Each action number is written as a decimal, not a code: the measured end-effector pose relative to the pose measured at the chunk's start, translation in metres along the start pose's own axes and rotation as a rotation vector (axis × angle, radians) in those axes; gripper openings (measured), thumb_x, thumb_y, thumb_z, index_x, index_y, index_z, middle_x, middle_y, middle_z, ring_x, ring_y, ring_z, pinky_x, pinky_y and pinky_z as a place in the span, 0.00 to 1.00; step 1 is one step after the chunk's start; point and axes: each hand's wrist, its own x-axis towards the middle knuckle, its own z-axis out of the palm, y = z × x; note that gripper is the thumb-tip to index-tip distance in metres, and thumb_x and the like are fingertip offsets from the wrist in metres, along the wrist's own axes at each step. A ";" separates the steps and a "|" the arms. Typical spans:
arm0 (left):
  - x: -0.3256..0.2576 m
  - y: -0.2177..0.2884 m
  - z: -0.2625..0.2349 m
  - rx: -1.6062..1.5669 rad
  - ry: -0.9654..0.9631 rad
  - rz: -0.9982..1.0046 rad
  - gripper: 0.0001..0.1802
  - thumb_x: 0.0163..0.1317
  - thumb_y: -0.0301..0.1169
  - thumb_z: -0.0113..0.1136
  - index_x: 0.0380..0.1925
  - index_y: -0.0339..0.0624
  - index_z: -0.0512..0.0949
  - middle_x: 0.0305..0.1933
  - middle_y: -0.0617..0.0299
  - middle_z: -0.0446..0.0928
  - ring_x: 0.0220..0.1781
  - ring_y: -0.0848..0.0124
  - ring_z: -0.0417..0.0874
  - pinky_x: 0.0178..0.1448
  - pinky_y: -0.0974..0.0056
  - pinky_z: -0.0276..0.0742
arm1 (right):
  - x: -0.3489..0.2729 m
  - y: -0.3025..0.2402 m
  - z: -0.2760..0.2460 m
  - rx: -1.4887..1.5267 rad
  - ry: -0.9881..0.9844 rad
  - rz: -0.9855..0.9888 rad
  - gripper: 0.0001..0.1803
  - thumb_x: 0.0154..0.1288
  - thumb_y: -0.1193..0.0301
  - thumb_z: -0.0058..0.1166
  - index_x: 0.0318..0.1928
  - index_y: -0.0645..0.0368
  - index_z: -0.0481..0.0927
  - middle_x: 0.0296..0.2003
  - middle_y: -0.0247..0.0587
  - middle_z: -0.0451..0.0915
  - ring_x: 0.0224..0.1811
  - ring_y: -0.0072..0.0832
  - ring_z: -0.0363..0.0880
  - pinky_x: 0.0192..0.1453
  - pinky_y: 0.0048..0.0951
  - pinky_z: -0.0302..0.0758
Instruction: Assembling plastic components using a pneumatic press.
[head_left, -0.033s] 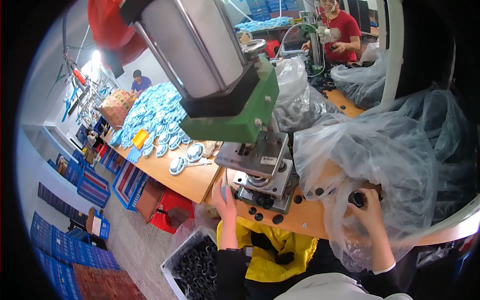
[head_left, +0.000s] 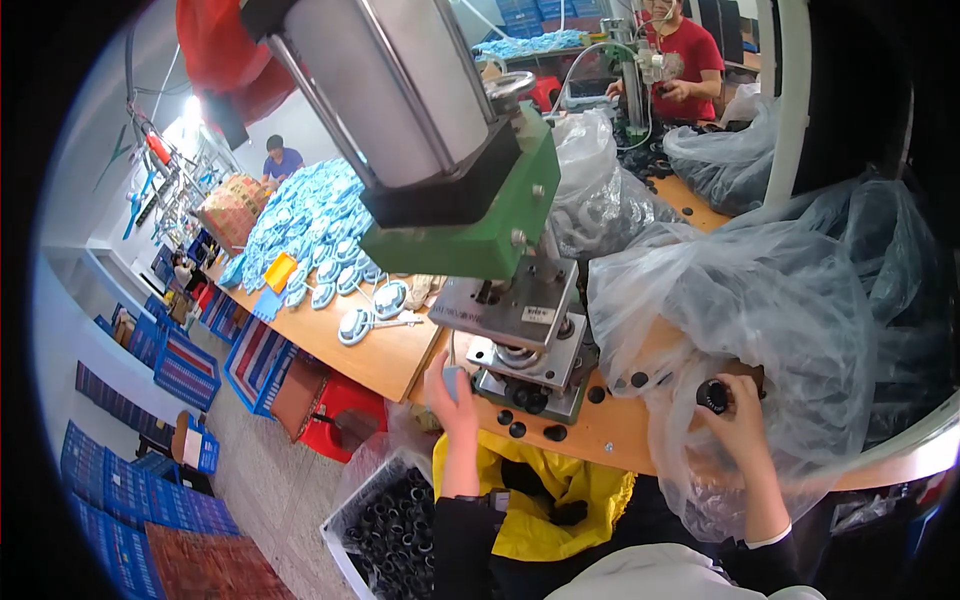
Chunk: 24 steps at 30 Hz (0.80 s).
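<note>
My left hand (head_left: 455, 405) is closed round a thin tool with a grey-blue grip (head_left: 452, 380), just left of the press's lower plates. Its slim tip points up beside the metal die (head_left: 525, 360); the exact kind does not show. On the right, my right hand (head_left: 742, 415) pinches a round black knob (head_left: 712, 397) with pale marks on its face, in front of the clear plastic bag (head_left: 740, 300). Several black round parts (head_left: 555, 433) lie on the table by the press base. Above them stands the press's green head (head_left: 470, 220) with its white cylinder.
A yellow bag (head_left: 560, 510) hangs open below the table edge. Left of it, a white bin (head_left: 385, 530) holds many black rings. Pale blue parts (head_left: 310, 230) cover the table at the left. A person in red (head_left: 690, 70) works across, behind another plastic bag (head_left: 590, 190).
</note>
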 end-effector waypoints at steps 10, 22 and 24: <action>0.051 0.115 0.039 -0.320 -0.195 -0.162 0.16 0.46 0.26 0.63 0.36 0.31 0.77 0.34 0.52 0.79 0.37 0.61 0.80 0.44 0.63 0.73 | -0.018 -0.048 0.006 0.224 -0.094 -0.117 0.29 0.44 0.76 0.65 0.51 0.62 0.73 0.44 0.41 0.73 0.46 0.29 0.74 0.46 0.26 0.73; -0.019 0.083 0.013 -0.277 0.155 -0.157 0.19 0.50 0.28 0.67 0.42 0.35 0.74 0.38 0.59 0.78 0.39 0.73 0.77 0.45 0.69 0.71 | -0.001 -0.132 0.090 0.465 -0.276 -0.393 0.31 0.47 0.71 0.66 0.54 0.66 0.71 0.47 0.51 0.76 0.49 0.39 0.77 0.53 0.34 0.72; -0.045 0.069 -0.008 -0.332 0.227 -0.325 0.20 0.50 0.27 0.67 0.43 0.36 0.74 0.40 0.61 0.76 0.40 0.74 0.75 0.46 0.69 0.71 | 0.016 -0.139 0.106 0.427 -0.169 -0.540 0.31 0.46 0.72 0.65 0.53 0.66 0.71 0.46 0.54 0.75 0.48 0.44 0.76 0.51 0.36 0.72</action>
